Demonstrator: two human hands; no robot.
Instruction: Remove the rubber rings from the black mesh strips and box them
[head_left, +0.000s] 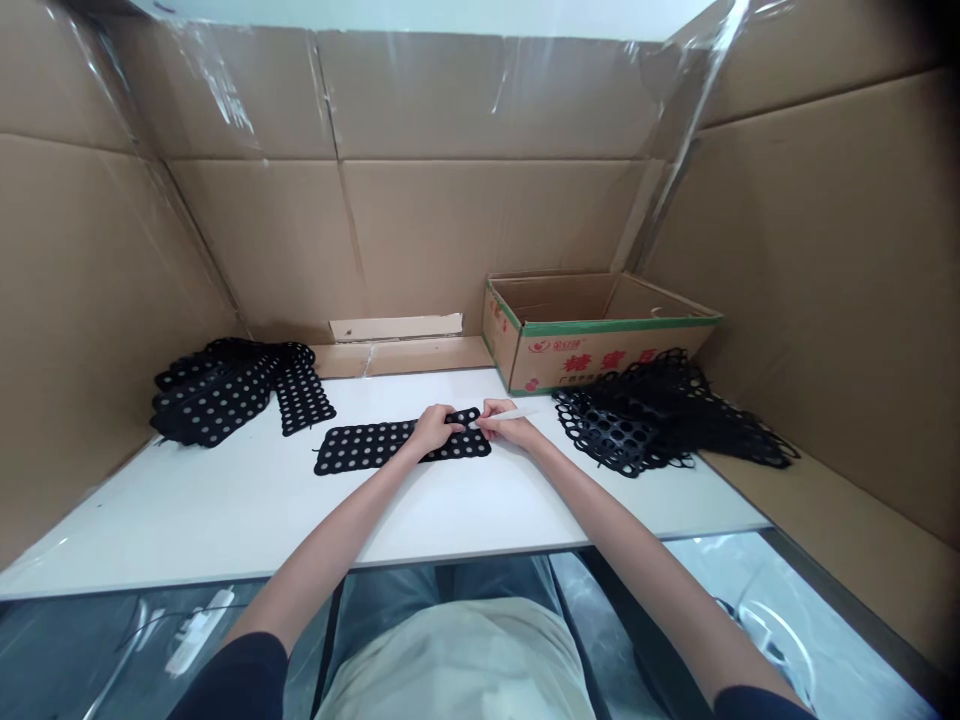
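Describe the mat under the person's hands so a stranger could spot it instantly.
Find the white table, black mats heaped left and more right. Between them, one perforated mat lies flat and alone under the left hand and right hand.

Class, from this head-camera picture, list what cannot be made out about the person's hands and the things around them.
- Head view: the right hand hides the end of the white stick.
- Head view: both hands, the left hand too, hide part of the black mat.
- Head view: the pile of black mats is too dark and tangled to count.
- Head view: the front wall of the cardboard box hides its floor.
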